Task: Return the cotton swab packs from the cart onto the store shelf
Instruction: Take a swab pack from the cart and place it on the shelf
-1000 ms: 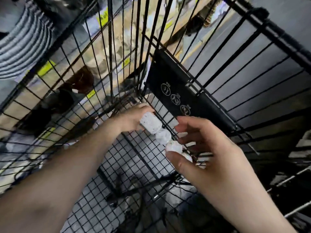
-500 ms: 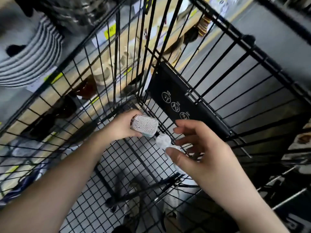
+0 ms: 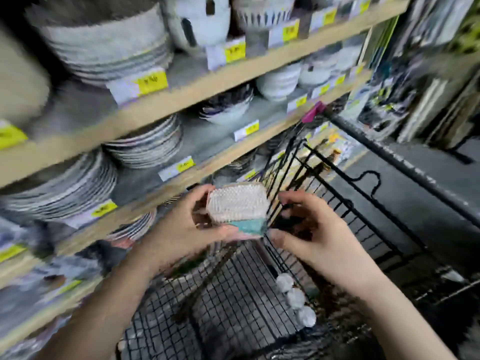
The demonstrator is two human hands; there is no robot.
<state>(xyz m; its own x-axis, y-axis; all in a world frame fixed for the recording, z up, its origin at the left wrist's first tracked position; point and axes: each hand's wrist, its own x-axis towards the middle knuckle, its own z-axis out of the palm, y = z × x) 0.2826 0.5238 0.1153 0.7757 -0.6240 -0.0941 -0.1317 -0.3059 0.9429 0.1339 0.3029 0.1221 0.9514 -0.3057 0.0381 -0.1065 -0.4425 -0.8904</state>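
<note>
A: Cotton swab pack point(image 3: 237, 206)?
B: Out of the cart point(image 3: 405, 162), up in the air above its left side, close in front of the wooden edges of the store shelf point(image 3: 207, 85). Clear on top, full of white swab tips, teal along the lower edge.
A: Held how?
B: Pinched by the left hand point(image 3: 179, 229): thumb laid along the teal underside, fingers curled over the top left corner.
A: And the right hand point(image 3: 314, 237)?
B: Just beside the pack's right edge, above the cart's middle. Fingers curled and a little apart, thumb tip right at the lower right corner of the pack. Touching or merely close, impossible to tell through the blur.
A: Anything down in the cart?
B: A string of three round white packs point(image 3: 296, 298), lying on the wire floor toward its right edge, below the right wrist and well apart from both hands. Black wire all round, with a thick rim bar along the cart's right side.
A: And on the shelf?
B: Stacks of striped plates point(image 3: 145, 144) on the left, pale bowls point(image 3: 280, 81) further right, yellow price tags point(image 3: 153, 80) stuck along the wooden edges. Everything there smeared by motion.
</note>
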